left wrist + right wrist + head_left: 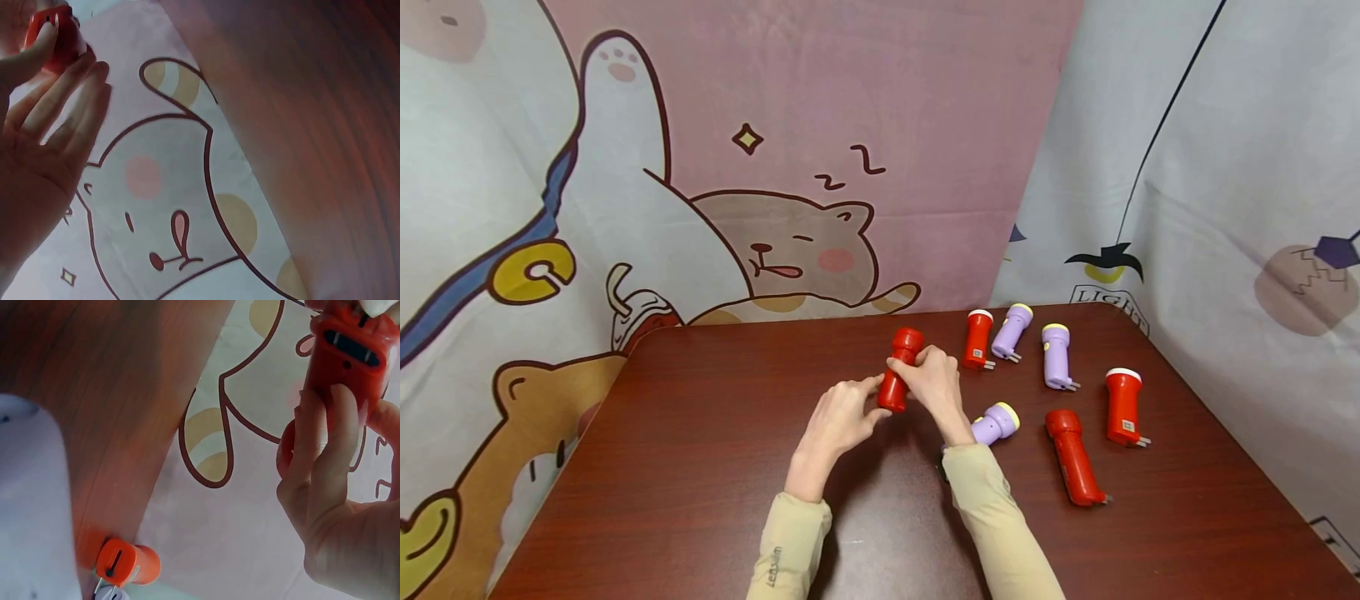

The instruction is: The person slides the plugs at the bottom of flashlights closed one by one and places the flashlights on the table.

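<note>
A red flashlight (892, 390) is held above the middle of the table, its wider head pointing away and up. My right hand (937, 385) grips its body from the right, thumb on the near side. At its lower end, my left hand (841, 418) pinches the flashlight between thumb and index finger. The left wrist view has the left thumb across the red end, the other fingers extended. A dark slot with metal prongs (352, 348) shows on the flashlight's end in the right wrist view. Partly behind the right wrist lies a purple flashlight (996, 423).
On the brown table (715, 433), to the right, lie a red flashlight (1074, 458) and upright ones: a red one (1123, 408), another red one (977, 340), a purple one (1056, 358) and a leaning purple one (1011, 332). A cartoon-printed cloth (940, 167) hangs behind the table.
</note>
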Available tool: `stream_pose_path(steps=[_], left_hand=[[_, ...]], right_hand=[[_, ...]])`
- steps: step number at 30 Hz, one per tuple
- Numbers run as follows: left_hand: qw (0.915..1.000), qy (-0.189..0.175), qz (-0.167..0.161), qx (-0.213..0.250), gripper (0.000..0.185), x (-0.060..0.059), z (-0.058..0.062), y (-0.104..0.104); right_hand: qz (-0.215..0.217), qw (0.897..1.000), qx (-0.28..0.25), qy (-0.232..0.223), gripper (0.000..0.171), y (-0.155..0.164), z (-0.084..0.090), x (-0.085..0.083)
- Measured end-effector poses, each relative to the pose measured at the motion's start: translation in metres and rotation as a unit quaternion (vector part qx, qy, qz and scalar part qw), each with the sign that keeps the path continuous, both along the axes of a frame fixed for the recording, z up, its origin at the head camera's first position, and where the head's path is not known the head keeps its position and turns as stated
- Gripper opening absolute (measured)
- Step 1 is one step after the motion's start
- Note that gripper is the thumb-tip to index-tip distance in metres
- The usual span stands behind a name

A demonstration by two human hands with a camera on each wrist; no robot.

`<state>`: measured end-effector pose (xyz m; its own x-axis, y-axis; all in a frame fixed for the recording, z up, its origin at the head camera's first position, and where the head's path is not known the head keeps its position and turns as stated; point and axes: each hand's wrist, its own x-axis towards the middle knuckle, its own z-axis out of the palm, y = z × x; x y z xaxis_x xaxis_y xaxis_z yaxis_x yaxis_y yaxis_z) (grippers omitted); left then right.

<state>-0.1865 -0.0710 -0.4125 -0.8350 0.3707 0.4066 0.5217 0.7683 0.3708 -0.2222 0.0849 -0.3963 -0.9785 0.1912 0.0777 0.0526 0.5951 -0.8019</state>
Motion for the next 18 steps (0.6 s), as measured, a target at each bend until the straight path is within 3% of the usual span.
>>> stream_pose_path(steps=[4, 8, 13, 18], left_hand=[[0.9984, -0.046, 0.023, 0.022, 0.051, -0.001, 0.002, -0.016], [0.9946, -0.054, 0.08, 0.037, 0.05, -0.002, 0.003, -0.042], [0.9816, -0.073, 0.166, 0.058, 0.047, 0.0, 0.002, -0.079], [0.9688, -0.094, 0.223, 0.054, 0.045, 0.003, -0.002, -0.107]], right_hand=[[0.004, 1.0, 0.008, -0.001, 0.041, -0.004, -0.001, -0.004], [0.012, 1.0, 0.003, -0.008, 0.04, -0.011, -0.002, -0.008], [0.033, 0.999, 0.0, -0.001, 0.038, -0.025, -0.004, -0.015], [0.062, 0.998, -0.012, -0.005, 0.037, -0.047, -0.006, -0.023]])
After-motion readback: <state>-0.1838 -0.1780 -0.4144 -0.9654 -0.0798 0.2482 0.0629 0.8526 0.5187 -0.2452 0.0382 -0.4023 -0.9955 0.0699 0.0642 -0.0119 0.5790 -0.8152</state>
